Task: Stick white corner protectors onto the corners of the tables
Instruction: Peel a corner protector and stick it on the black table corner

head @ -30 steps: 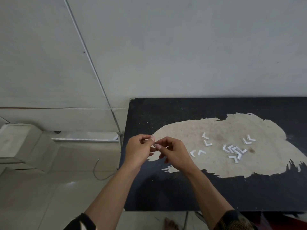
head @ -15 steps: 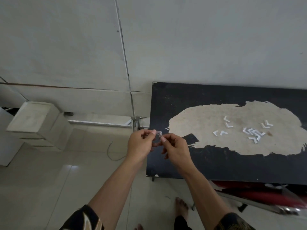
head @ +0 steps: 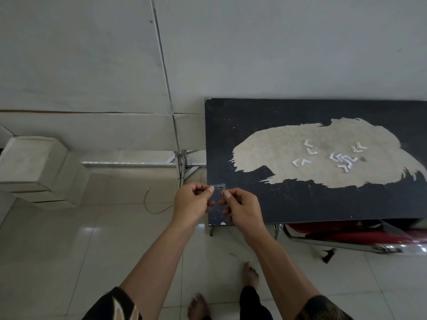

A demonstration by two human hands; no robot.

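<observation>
A black table [head: 300, 204] with a large worn pale patch stands against the wall. Several white corner protectors [head: 342, 159] lie scattered on the patch. My left hand [head: 191, 202] and my right hand [head: 242, 207] are together over the table's left edge, near its front left corner [head: 210, 224]. Between thumbs and fingertips they pinch one small L-shaped corner protector [head: 219, 186], which looks clear or pale against the dark top.
A red chair with a chrome frame [head: 346, 236] sits under the table's front edge. A pale block [head: 30, 165] and a metal rail [head: 129, 163] are on the left by the wall. A thin wire [head: 152, 206] lies on the tiled floor. My bare feet [head: 250, 273] show below.
The view has pulled back and shifted, so the table lies further right. Both hands stay pinched on the small protector and now hover over the table's left edge, closer to its front corner.
</observation>
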